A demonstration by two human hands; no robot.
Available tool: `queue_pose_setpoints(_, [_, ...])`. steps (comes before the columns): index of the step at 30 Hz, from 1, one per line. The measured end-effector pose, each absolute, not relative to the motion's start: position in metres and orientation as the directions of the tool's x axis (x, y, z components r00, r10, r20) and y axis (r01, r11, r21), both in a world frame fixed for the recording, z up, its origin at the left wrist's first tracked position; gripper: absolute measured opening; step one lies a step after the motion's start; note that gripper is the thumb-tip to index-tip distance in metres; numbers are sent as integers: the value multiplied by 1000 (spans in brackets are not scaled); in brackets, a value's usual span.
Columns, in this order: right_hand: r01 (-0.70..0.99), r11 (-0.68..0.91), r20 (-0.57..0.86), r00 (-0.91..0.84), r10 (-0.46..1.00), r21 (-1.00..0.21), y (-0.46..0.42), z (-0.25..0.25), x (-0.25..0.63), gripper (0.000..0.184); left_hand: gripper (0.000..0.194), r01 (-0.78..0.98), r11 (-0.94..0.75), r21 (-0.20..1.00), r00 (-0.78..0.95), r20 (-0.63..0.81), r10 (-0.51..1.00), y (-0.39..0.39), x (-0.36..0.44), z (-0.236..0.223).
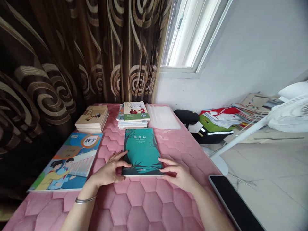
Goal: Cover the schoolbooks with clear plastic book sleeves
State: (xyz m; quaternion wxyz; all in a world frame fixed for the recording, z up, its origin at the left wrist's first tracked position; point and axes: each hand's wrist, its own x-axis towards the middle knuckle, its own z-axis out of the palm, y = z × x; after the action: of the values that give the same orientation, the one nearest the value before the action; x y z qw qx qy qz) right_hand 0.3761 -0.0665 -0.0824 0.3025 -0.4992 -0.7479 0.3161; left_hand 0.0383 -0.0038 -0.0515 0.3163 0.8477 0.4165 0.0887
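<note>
A teal book (141, 150) with dark tree drawings and white characters on its cover lies flat on the pink quilted cover in front of me. My left hand (109, 170), with a silver bangle at the wrist, grips the book's lower left edge, its thumb over the cover. On the opposite side, my right hand (179, 175) holds the lower right edge with curved fingers. Left of my left hand lies a blue textbook (69, 162) picturing two children. Behind the teal book is a small pile of books (134, 112), the top one white and green.
A stack of beige books (92, 117) stands at the back left, by the brown patterned curtain (108, 48). Clear plastic sheets (163, 117) lie at the back right. A phone (231, 199) rests at the right edge. Beyond are a white fan (243, 131) and piled papers (221, 118).
</note>
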Motion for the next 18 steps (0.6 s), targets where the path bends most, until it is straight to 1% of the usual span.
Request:
queue_pose_setpoints(2, [540, 293, 119, -333, 935, -789, -67, -80, 379, 22, 56, 648, -440, 621, 635, -121, 763, -3, 38, -51])
queue_pose_setpoints(4, [517, 313, 133, -354, 926, -797, -67, -77, 380, 23, 56, 648, -439, 623, 634, -121, 764, -3, 38, -51])
queue_pose_setpoints(6, [506, 299, 150, -315, 937, -809, -67, -76, 379, 21, 54, 646, -444, 621, 637, -116, 762, -3, 38, -51])
queue_pose_setpoints(9, [540, 144, 83, -136, 987, -829, -64, -77, 374, 22, 53, 634, -459, 623, 649, -106, 753, -3, 38, -49])
queue_pose_setpoints(11, [542, 48, 14, -68, 998, -839, -62, -79, 371, 20, 54, 638, -452, 624, 649, -118, 752, -3, 38, -47])
queue_pose_setpoints(13, [515, 19, -27, -81, 996, -857, -61, -81, 369, 17, 54, 649, -433, 625, 642, -144, 753, -3, 38, -44])
queue_pose_setpoints(18, [413, -1, -68, -147, 987, -911, -61, -87, 369, 20, 63, 651, -400, 645, 637, -177, 750, -2, 35, -41])
